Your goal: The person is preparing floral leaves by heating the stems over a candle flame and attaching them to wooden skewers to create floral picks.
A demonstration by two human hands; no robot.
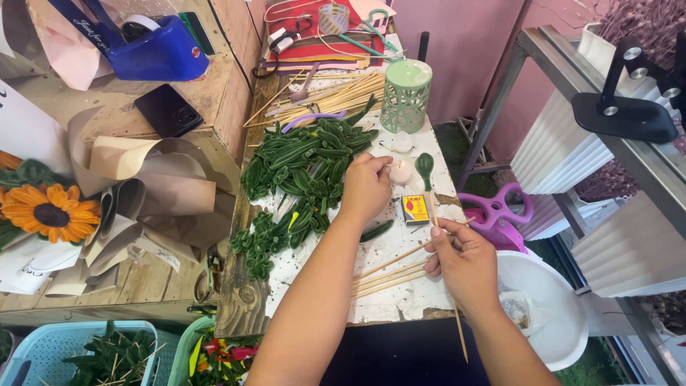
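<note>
Your bench (400, 297), white paint flaking, is carrying a heap of green pipe-cleaner leaves (307, 168). Beyond the heap, bamboo skewers (336, 96) are lying; right of it, a green lattice holder (405, 96) and a matchbox (415, 209) are sitting.

a small matchbox (415, 209), yellow with a red picture, is lying flat on the white tabletop just below a lit candle, between the two hands. a dark phone (168, 110) with a black, unlit screen is resting on the wooden box at upper left, near the blue tape dispenser (158, 47), which is showing a small red label.
</note>
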